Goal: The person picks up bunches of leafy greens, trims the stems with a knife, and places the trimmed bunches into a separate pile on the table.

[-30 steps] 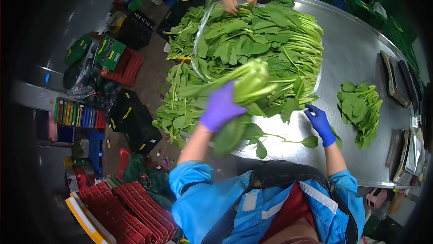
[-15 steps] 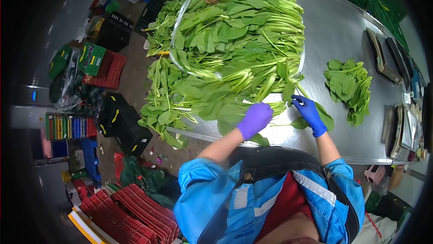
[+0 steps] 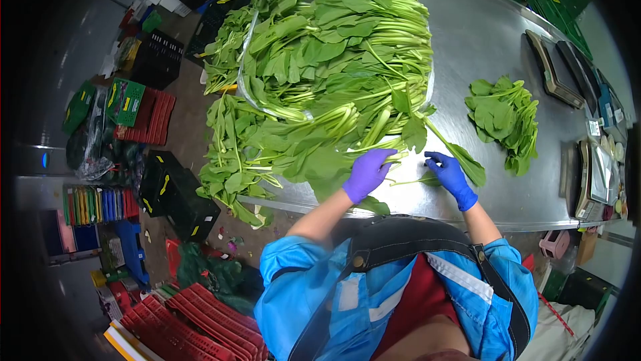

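Beside your left fingers [image 3: 382,155], the lifted greens [image 3: 324,167] now lie down, already supported; whether these pinch, I cannot tell. Right fingers [image 3: 438,156] curve apart.

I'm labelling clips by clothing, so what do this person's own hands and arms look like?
The left hand wears a purple glove, the right hand a bluer one. Both gloves end around the wrist. The bright blue sleeves reach about the elbows.
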Action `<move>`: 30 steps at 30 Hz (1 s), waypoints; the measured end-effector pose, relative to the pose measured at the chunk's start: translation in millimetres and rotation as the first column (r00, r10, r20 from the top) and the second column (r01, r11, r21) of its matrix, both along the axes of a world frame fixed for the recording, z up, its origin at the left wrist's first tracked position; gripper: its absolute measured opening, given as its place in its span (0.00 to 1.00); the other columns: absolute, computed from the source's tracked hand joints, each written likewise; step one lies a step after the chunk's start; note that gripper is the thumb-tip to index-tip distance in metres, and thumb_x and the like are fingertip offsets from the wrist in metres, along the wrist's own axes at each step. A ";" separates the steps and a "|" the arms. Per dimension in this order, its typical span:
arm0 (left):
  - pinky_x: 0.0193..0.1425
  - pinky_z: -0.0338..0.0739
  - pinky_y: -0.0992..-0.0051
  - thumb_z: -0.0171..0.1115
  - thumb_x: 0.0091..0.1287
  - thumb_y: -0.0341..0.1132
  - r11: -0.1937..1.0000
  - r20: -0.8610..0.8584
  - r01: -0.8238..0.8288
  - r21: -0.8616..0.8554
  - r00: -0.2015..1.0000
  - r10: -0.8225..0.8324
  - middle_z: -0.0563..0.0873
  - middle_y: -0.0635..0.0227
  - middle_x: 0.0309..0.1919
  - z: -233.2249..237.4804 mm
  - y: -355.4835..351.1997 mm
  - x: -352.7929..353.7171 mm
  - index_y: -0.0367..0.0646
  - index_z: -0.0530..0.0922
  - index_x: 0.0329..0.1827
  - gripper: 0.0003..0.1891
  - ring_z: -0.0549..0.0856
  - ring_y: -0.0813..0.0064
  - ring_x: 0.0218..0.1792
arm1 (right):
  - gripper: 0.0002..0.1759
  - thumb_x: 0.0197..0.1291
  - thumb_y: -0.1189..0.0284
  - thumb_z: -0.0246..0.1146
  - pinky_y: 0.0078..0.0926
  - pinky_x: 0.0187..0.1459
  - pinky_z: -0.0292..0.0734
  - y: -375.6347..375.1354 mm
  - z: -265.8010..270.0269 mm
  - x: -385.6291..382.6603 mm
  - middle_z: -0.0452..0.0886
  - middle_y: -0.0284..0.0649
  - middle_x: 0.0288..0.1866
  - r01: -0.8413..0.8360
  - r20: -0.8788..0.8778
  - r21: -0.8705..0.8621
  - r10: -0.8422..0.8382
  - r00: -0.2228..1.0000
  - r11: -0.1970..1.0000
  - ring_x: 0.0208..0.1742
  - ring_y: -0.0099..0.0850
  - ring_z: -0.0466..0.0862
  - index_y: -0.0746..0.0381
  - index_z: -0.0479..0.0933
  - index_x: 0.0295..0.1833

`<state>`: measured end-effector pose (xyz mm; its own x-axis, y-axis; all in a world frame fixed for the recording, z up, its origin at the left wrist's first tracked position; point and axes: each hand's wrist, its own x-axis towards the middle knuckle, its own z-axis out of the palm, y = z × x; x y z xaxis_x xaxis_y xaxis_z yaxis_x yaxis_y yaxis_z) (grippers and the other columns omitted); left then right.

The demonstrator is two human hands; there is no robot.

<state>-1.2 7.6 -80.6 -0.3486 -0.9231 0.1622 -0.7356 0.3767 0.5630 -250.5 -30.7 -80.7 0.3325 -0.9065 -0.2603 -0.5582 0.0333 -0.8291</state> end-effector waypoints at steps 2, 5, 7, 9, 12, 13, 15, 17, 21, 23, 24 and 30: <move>0.54 0.74 0.73 0.64 0.59 0.29 0.934 -0.596 -0.007 0.358 0.768 0.234 0.82 0.63 0.47 27.2 4.5 -3.0 0.39 0.75 0.54 0.19 0.81 0.71 0.47 | 0.16 0.60 0.74 0.59 0.22 0.37 0.76 6.7 1.2 10.8 0.85 0.40 0.34 -0.064 0.003 -0.085 0.064 0.998 0.994 0.34 0.23 0.83 0.63 0.77 0.55; 0.54 0.75 0.77 0.64 0.61 0.30 0.793 -0.734 0.202 0.575 0.556 0.390 0.82 0.65 0.46 44.0 3.0 0.8 0.36 0.74 0.53 0.18 0.80 0.77 0.48 | 0.18 0.55 0.72 0.63 0.33 0.36 0.78 12.7 0.1 35.4 0.84 0.45 0.34 -0.045 0.066 -0.270 0.065 0.996 0.962 0.32 0.40 0.85 0.59 0.78 0.53; 0.53 0.75 0.77 0.65 0.61 0.30 0.768 -0.736 0.234 0.596 0.542 0.405 0.81 0.64 0.46 47.1 4.2 -1.3 0.35 0.74 0.53 0.18 0.80 0.78 0.47 | 0.18 0.55 0.73 0.62 0.34 0.37 0.78 9.3 18.7 51.3 0.84 0.46 0.35 -0.067 0.030 -0.303 0.080 0.996 0.951 0.33 0.42 0.84 0.59 0.79 0.53; 0.52 0.75 0.78 0.65 0.61 0.30 0.740 -0.735 0.266 0.618 0.530 0.424 0.81 0.63 0.46 49.8 7.7 -1.1 0.34 0.73 0.53 0.19 0.80 0.79 0.46 | 0.17 0.54 0.73 0.61 0.35 0.38 0.78 7.1 21.3 54.3 0.84 0.48 0.36 -0.088 -0.006 -0.331 0.092 0.996 0.940 0.35 0.44 0.84 0.59 0.79 0.52; 0.51 0.76 0.78 0.65 0.61 0.29 0.768 -0.755 0.223 0.601 0.474 0.454 0.81 0.63 0.45 54.4 12.4 7.4 0.34 0.73 0.53 0.19 0.80 0.79 0.45 | 0.15 0.55 0.71 0.59 0.37 0.39 0.78 6.0 0.9 40.2 0.83 0.49 0.35 -0.131 -0.103 -0.208 0.111 0.988 0.969 0.35 0.46 0.83 0.58 0.80 0.49; 0.51 0.76 0.79 0.64 0.61 0.29 0.799 -0.743 0.150 0.582 0.497 0.448 0.82 0.63 0.45 55.5 13.9 12.2 0.34 0.73 0.53 0.18 0.81 0.79 0.45 | 0.15 0.55 0.70 0.60 0.36 0.38 0.78 4.8 -6.8 31.7 0.83 0.50 0.34 -0.157 -0.209 -0.174 0.119 0.971 0.972 0.34 0.45 0.83 0.58 0.81 0.49; 0.50 0.76 0.79 0.64 0.62 0.28 0.827 -0.730 0.076 0.557 0.519 0.445 0.82 0.63 0.45 56.7 13.4 19.0 0.34 0.73 0.52 0.17 0.81 0.79 0.44 | 0.15 0.58 0.70 0.60 0.31 0.36 0.77 6.6 -7.1 22.6 0.84 0.46 0.30 -0.085 -0.116 -0.086 0.075 0.990 0.993 0.29 0.37 0.84 0.58 0.80 0.51; 0.50 0.76 0.79 0.61 0.64 0.29 0.768 -0.735 0.174 0.617 0.476 0.483 0.83 0.62 0.44 54.9 11.4 20.7 0.34 0.72 0.53 0.16 0.82 0.77 0.44 | 0.16 0.60 0.69 0.60 0.28 0.33 0.76 5.9 4.0 24.4 0.83 0.42 0.28 -0.055 0.072 -0.014 0.055 0.996 0.998 0.27 0.31 0.82 0.58 0.79 0.53; 0.52 0.76 0.76 0.56 0.67 0.30 0.713 -0.792 0.373 0.594 0.425 0.437 0.83 0.61 0.45 54.9 -1.1 18.3 0.34 0.70 0.56 0.16 0.82 0.75 0.46 | 0.20 0.61 0.67 0.63 0.17 0.25 0.69 3.0 79.0 55.5 0.79 0.33 0.24 -0.138 0.449 0.318 -0.021 0.894 0.938 0.22 0.17 0.75 0.63 0.75 0.58; 0.53 0.75 0.75 0.53 0.69 0.31 0.686 -0.741 0.361 0.631 0.541 0.397 0.84 0.59 0.44 47.3 -6.6 19.6 0.33 0.68 0.57 0.16 0.83 0.71 0.45 | 0.16 0.60 0.66 0.63 0.17 0.23 0.67 3.6 66.2 57.4 0.79 0.33 0.23 -0.078 0.402 0.373 -0.085 0.912 0.925 0.22 0.17 0.75 0.64 0.78 0.50; 0.51 0.76 0.75 0.57 0.67 0.35 0.715 -0.706 0.244 0.655 0.533 0.466 0.84 0.58 0.42 39.6 -9.0 26.6 0.34 0.71 0.55 0.17 0.84 0.70 0.42 | 0.13 0.60 0.66 0.63 0.16 0.22 0.67 0.3 58.8 50.5 0.79 0.33 0.23 -0.066 0.345 0.398 -0.083 0.935 0.915 0.21 0.17 0.75 0.64 0.80 0.45; 0.44 0.77 0.67 0.66 0.54 0.39 0.948 -0.119 -0.202 0.246 0.964 0.236 0.83 0.57 0.39 8.9 -18.9 26.3 0.42 0.77 0.49 0.20 0.83 0.61 0.40 | 0.16 0.59 0.68 0.62 0.18 0.26 0.71 -9.7 -6.9 -6.1 0.78 0.34 0.21 -0.002 -0.214 0.074 0.018 0.977 0.997 0.21 0.18 0.76 0.62 0.80 0.52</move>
